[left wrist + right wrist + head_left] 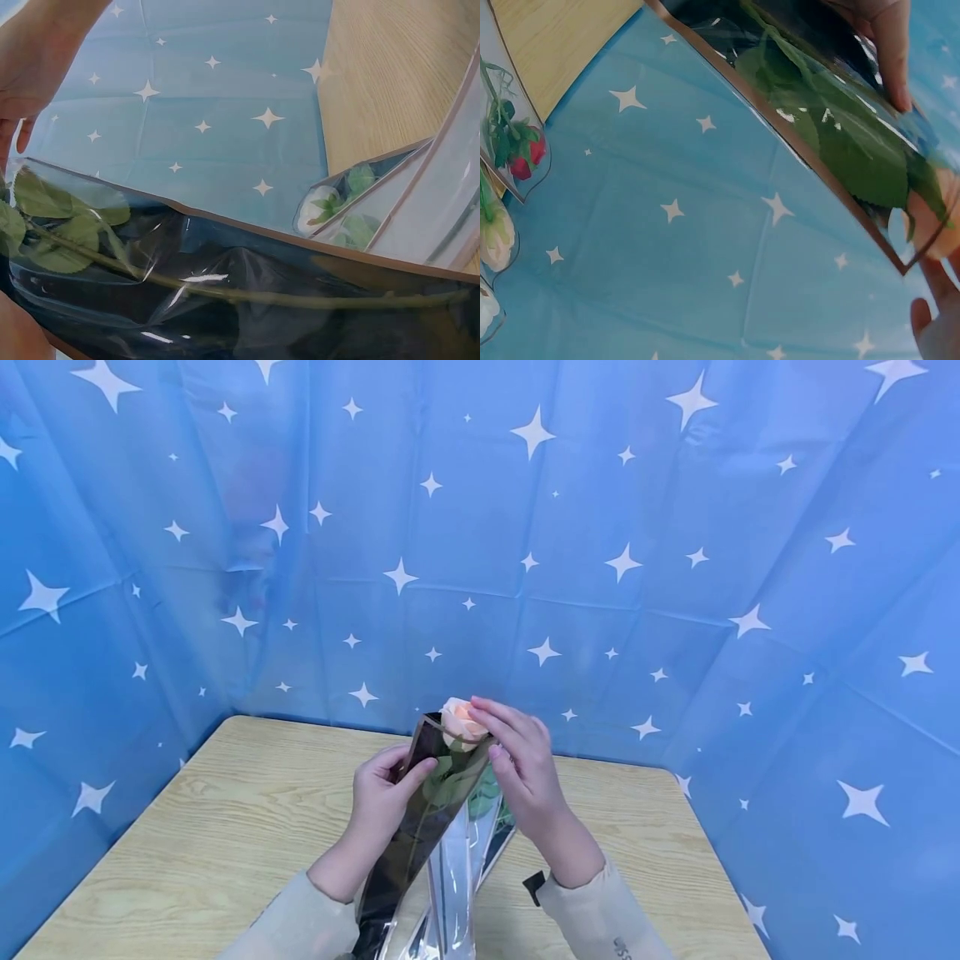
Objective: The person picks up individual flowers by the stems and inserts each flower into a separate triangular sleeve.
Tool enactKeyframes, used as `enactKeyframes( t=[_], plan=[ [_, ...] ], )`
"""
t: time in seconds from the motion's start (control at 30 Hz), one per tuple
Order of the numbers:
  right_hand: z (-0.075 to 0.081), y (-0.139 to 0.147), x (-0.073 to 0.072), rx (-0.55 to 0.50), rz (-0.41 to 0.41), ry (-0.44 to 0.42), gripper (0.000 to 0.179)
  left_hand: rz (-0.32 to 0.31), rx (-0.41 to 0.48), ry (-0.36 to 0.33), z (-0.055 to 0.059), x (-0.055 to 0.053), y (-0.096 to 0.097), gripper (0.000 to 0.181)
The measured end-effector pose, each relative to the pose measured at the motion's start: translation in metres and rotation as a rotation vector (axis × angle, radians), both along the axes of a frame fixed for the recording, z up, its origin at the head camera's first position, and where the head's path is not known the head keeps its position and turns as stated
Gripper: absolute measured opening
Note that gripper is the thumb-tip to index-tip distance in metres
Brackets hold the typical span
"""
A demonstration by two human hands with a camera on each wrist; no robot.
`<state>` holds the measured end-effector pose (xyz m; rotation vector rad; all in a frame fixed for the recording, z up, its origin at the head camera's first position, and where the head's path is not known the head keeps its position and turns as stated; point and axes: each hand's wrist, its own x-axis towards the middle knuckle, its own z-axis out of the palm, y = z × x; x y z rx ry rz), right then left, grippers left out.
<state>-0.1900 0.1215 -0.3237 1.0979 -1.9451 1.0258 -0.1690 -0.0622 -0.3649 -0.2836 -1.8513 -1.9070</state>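
A peach artificial rose (462, 723) stands at the mouth of a dark translucent flower sleeve (408, 852) with a brown border. Inside the sleeve, its leaves (862, 161) and long green stem (247, 296) show through the film. My left hand (381, 789) holds the sleeve's left side near the top, thumb across the front. On the other side, my right hand (525, 768) lays its fairly straight fingers on the bloom, its thumb near the sleeve's right edge. The sleeve slants, bloom end up and away from me.
Behind the sleeve, several clear-wrapped flowers (453, 860) lie on the wooden table (247, 810); a red bloom (529, 154) and a white bloom (313, 210) show among them. A small black piece (534, 887) sits by the right sleeve cuff. A blue star-printed curtain (480, 527) surrounds the table.
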Motion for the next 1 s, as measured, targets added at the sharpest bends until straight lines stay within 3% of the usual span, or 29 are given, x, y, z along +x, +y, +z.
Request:
enactKeyframes(
  t=[1.0],
  plan=[
    [-0.0032,-0.0031,0.0019,0.034,-0.033,0.008,0.034,0.025,0.026,0.003,0.0003,-0.0014,0.0007,0.013]
  ],
)
